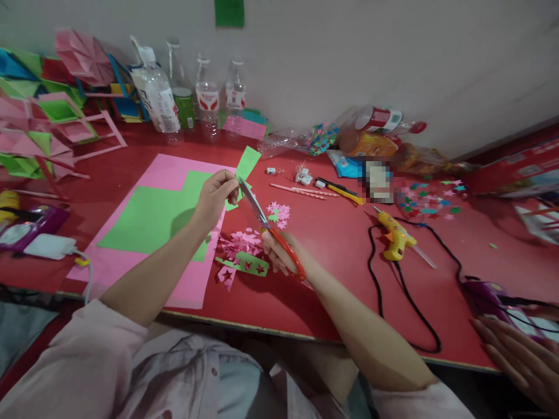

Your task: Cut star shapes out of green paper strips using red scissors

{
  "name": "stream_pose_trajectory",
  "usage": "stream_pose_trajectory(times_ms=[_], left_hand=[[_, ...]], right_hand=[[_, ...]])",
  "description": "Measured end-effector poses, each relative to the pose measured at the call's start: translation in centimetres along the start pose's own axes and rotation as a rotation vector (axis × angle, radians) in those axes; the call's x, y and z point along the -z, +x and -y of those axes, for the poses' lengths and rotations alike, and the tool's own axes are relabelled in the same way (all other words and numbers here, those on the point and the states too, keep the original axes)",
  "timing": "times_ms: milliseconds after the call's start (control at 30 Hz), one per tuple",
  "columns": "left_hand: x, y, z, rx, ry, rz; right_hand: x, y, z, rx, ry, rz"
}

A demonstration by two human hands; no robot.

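My left hand point(217, 196) pinches a piece of green paper point(248, 163) between thumb and fingers. Around the red-handled scissors point(288, 250) my right hand point(279, 254) is closed, and the blade tips meet the paper by my left fingertips. Below the blades lie pink paper scraps point(240, 244) and a green strip point(248, 265) with star-shaped holes. A small heap of pink and green paper stars point(278, 214) sits just right of the blades. Under my left forearm are a green sheet point(140, 218) and a larger pink sheet point(192, 291).
A yellow glue gun point(395, 235) with a looping black cord lies to the right. Clear bottles point(207, 96) stand along the wall, beside folded paper models point(56, 116). More stars point(430, 198) are scattered far right. Another person's hand point(515, 361) rests at the table's right edge.
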State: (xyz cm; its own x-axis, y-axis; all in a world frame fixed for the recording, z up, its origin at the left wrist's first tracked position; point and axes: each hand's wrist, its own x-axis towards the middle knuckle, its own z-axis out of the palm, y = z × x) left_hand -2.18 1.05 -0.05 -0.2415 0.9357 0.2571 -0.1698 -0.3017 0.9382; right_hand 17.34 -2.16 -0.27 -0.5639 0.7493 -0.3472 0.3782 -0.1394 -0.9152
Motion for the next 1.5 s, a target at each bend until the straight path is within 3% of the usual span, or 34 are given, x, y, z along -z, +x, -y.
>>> stream_pose_trajectory(times_ms=[467,767,933,1300,1500], left_hand=[[0.00,0.00,0.30,0.041,-0.010,-0.018],[0.17,0.00,0.09,0.029,-0.011,-0.021],[0.39,0.19,-0.04,0.037,0.003,-0.068],[0.15,-0.02,-0.14,0.010,0.020,-0.036],[-0.03,-0.14,-0.08,-0.017,0.020,-0.018]], right_hand=[[-0.02,0.08,0.18,-0.039,-0.024,-0.027],[-0.06,-0.13,0.04,0.009,0.005,-0.039],[0.02,-0.13,0.08,0.009,0.000,-0.012],[0.11,-0.25,0.00,0.044,0.053,0.028],[0.28,0.48,-0.52,-0.009,0.052,0.061]])
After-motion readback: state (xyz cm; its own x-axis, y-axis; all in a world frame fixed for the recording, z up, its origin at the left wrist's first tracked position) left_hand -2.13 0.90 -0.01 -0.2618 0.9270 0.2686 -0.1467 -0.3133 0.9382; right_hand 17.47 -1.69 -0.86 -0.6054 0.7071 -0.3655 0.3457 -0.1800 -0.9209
